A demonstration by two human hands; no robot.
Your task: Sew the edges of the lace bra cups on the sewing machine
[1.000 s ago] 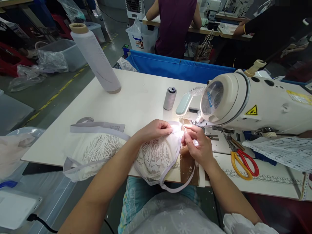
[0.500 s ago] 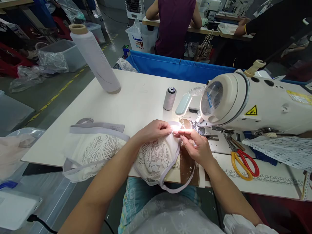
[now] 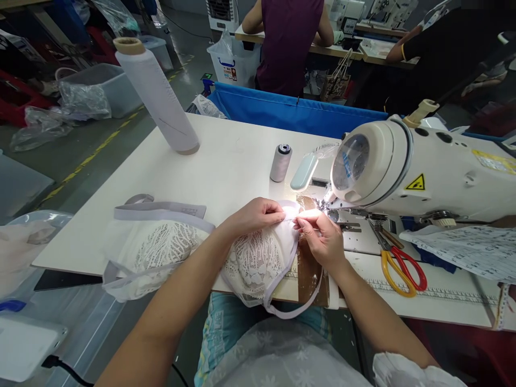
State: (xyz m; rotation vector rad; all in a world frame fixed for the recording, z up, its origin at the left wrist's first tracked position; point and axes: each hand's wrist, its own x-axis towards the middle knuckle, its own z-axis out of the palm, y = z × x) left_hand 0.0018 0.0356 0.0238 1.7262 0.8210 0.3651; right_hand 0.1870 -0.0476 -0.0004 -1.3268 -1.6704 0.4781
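A white lace bra (image 3: 258, 258) with pale lilac edging spans the table's front edge; its other cup (image 3: 165, 244) and band lie left of my left forearm. My left hand (image 3: 262, 215) pinches the bra's upper middle between thumb and fingers. Close beside it, my right hand (image 3: 322, 236) is closed in a pinch at the lilac edging, under the bright lamp light. Whatever its fingertips hold is too small to make out. Just behind my right fingertips is the needle area of a white sewing machine (image 3: 374, 161).
A big thread cone (image 3: 159, 99) and a small thread spool (image 3: 280, 163) stand on the white table (image 3: 229, 156). Scissors (image 3: 397, 269) with red and yellow handles lie right of my right hand. A blue cloth bin (image 3: 290, 110) borders the far edge. Two people sit beyond.
My right hand has moved left from the needle area to the bra's middle, close to my left hand, and its fingers have drawn in. My left hand stays in place on the bra.
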